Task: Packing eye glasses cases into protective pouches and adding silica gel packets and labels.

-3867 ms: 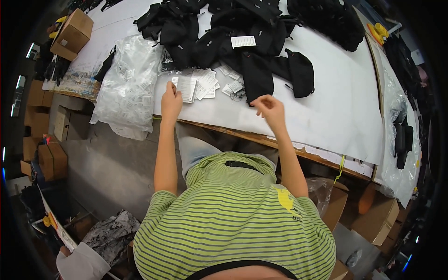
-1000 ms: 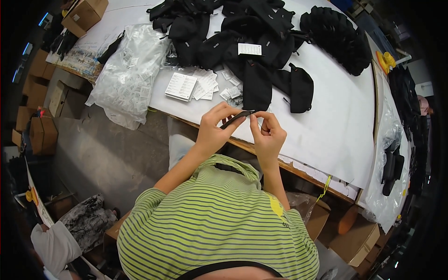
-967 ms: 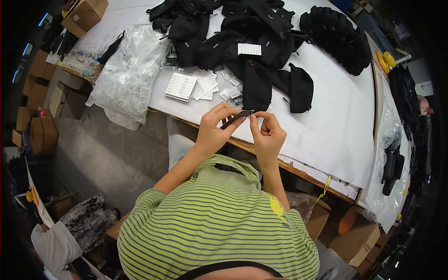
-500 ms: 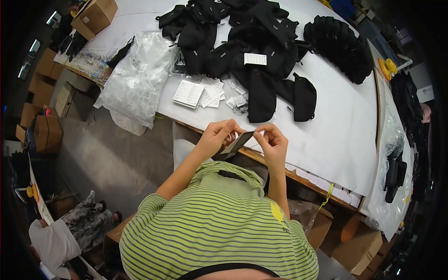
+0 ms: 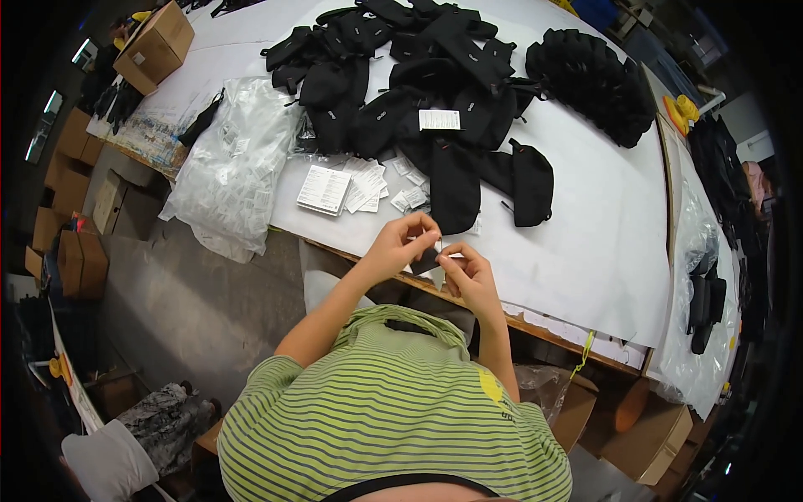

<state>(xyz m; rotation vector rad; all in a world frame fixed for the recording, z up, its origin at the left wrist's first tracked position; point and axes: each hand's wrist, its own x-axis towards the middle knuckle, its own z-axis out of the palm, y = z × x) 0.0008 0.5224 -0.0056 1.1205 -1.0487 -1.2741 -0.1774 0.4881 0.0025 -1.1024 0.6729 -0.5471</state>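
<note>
My left hand point(image 5: 403, 244) and my right hand point(image 5: 470, 276) meet at the table's near edge, both closed in a pinch. Between them is a small black flat piece point(image 5: 424, 262), partly covered by the fingers; whether it is card or fabric I cannot tell. The two sets of fingertips nearly touch at its upper edge. Just beyond lies a pile of black fabric pouches point(image 5: 456, 184), one with a white printed label card point(image 5: 440, 120) on top. A stack of white printed cards point(image 5: 324, 190) and loose tags point(image 5: 365, 185) lie left of the pouches.
A clear plastic bag full of small tags point(image 5: 230, 167) hangs over the table's edge at left. A bundle of black items point(image 5: 592, 88) is at the far right. Cardboard boxes point(image 5: 155, 46) stand around. Another person point(image 5: 113, 460) is at lower left.
The black flat piece has turned, and its pale side shows less. My hands have come closer together, the right one moving down and left. The view has shifted slightly.
</note>
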